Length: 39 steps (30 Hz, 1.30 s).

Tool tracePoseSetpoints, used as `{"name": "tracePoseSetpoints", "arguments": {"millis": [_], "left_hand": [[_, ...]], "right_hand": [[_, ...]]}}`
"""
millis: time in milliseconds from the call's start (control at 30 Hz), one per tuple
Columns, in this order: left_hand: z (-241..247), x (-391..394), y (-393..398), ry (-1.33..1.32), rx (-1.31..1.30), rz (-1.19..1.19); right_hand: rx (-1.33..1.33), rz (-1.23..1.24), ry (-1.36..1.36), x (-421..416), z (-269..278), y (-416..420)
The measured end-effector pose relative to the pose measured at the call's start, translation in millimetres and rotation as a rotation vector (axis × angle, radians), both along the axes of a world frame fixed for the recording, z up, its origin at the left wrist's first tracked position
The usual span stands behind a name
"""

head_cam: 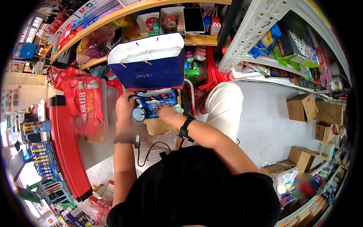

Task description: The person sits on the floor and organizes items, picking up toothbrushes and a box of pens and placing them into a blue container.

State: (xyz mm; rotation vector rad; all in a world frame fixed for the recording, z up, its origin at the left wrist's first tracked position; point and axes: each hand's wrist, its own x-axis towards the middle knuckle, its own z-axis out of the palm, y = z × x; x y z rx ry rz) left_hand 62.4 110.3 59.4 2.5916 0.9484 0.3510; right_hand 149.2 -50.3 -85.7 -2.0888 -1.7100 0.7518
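Observation:
A cardboard box holds several slim blue packs and pen-like items (163,99), some with pink and white parts. At the box's left side, my left hand (124,106) pinches the end of a dark, slim pen-like item (136,96). My right hand (168,113) reaches in from the right, its fingertips on the blue packs; whether they grip one is hidden. A round, clear-topped blue container (138,114) sits between my hands, nearer the left. Torn brown cardboard (160,126) juts out at the box's near side.
A large dark blue paper bag (147,71) stands just beyond the box. Red plastic packaging (85,105) lies to the left. A wooden shelf (201,41) bears a phone (194,20). On the right are a white metal rack (249,37) and cardboard cartons (302,107). A black cable (153,146) hangs near my lap.

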Motion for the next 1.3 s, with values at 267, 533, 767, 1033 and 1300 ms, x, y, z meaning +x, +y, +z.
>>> {"name": "tracePoseSetpoints", "arguments": {"millis": [267,533,767,1033,1300], "left_hand": [[36,-21,-27,-0.391,-0.406,0.158],[55,-9,-89,-0.691,-0.554,0.128],[86,10,-131,-0.638,-0.356,-0.002],[71,-2,-127,-0.769,-0.465,0.029],[76,-11,-120,-1.022,-0.871,0.035]], "right_hand": [[0.136,-0.196,0.470,42,38,-13],[0.632,-0.443,1.164,46,178,-37],[0.611,-0.424,0.965,28,204,-30],[0.618,-0.487,1.106,51,204,-39],[0.475,-0.181,0.685,35,222,-52]]}}
